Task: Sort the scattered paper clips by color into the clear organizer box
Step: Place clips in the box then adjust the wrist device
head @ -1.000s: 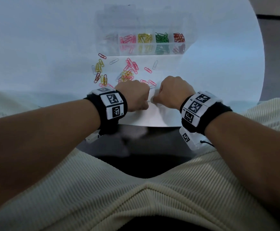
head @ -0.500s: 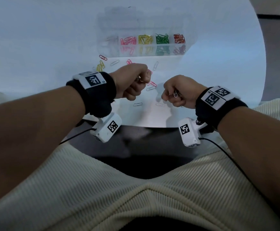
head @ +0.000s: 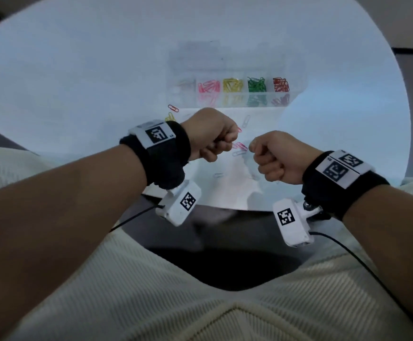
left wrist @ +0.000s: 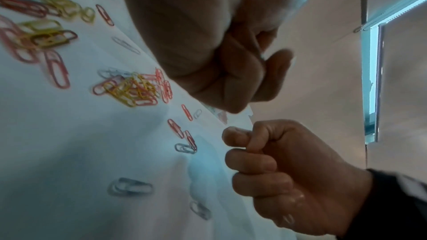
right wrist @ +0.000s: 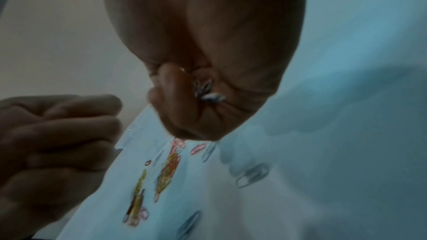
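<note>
You are seated at a round white table [head: 77, 70] in what looks like an office or recording room: plain beige wall [left wrist: 323, 61], a window frame [left wrist: 372, 79], dark floor [head: 225, 254] under the table edge. Which of the 2 cannot be settled.

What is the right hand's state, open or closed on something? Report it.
Closed. The right hand has its fingers curled tight round a few silver paper clips, whose ends poke out of the fist.

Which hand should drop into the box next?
Right hand, probably: its grip visibly holds silver clips. Whether the left hand holds any is unclear. Both hover about equally short of the box.
</note>
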Available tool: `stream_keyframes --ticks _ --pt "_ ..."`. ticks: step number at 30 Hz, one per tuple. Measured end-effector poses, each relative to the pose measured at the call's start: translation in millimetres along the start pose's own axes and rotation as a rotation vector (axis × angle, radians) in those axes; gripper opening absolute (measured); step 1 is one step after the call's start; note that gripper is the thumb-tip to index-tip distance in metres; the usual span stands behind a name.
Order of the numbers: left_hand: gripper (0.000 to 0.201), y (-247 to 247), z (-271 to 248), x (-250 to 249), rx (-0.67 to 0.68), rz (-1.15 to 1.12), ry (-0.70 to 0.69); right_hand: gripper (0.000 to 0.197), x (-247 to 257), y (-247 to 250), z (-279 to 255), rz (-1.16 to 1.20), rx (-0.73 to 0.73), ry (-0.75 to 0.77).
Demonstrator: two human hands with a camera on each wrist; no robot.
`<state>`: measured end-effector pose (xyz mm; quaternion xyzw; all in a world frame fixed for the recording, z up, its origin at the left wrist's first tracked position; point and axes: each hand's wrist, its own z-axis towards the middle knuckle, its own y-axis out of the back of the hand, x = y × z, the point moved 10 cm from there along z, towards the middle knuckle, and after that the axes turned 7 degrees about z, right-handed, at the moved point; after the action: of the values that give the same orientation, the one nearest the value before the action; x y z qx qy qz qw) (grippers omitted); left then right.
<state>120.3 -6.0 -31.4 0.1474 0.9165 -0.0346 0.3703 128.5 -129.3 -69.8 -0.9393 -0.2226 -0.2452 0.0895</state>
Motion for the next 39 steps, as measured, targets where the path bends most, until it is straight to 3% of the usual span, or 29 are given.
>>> stream_keyframes --ticks 3,5,7,11,15,19,22,31,36,39 --pt "0.017 23 -4 -6 -0.144 0.276 0.045 0.024 16 -10 0 -0.073 -0.052 0.010" --pt "0.023 46 -6 -15 -0.233 0.354 0.053 0.022 44 -25 0 0.028 -0.066 0.102" --pt "0.028 77 -11 -23 -0.344 0.290 0.038 0.017 77 -44 -2 0.205 -0.048 0.189" --pt "0.025 139 -18 -24 -0.510 -0.115 0.015 0.015 131 -68 1 0.601 -0.035 0.261" --pt "0.019 170 -20 -15 -0.537 -0.345 0.056 0.011 137 -81 12 0.806 -0.024 0.187" --pt "0.023 180 -19 -15 -0.543 -0.406 0.054 0.038 139 -94 27 0.884 -0.037 0.165" --pt "0.029 182 -18 -14 -0.556 -0.461 0.029 0.047 144 -106 37 0.905 -0.023 0.165" --pt "0.010 174 -13 -11 -0.543 -0.540 -0.012 0.084 149 -118 38 0.873 0.091 0.178" --pt "0.011 166 -8 -15 -0.530 -0.548 -0.068 0.068 150 -111 17 0.799 0.127 0.294" --pt "0.008 167 -2 -21 -0.561 -0.445 -0.113 0.049 145 -92 7 0.674 0.032 0.406"
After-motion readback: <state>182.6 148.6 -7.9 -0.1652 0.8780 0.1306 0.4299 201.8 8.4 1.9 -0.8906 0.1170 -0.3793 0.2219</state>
